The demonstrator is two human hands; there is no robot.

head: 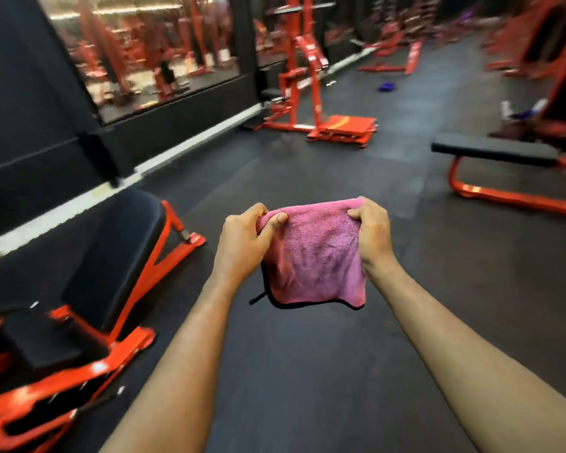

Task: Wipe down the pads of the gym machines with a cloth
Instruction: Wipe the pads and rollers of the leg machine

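A pink cloth (314,253) with a dark edge hangs folded in front of me over the floor. My left hand (242,240) grips its upper left corner and my right hand (371,232) grips its upper right corner, stretching the top edge between them. To my left stands a red-framed machine with a long black back pad (118,250) and a smaller black pad (43,344) lower down. At the right, a flat bench with a black pad (494,150) rests on a red frame. The cloth touches no pad.
Dark rubber floor (307,371) stretches ahead. A red machine with a footplate (334,125) stands by the mirrored wall (138,50). More red machines crowd the far back and right. A blue object (386,87) lies on the floor further off.
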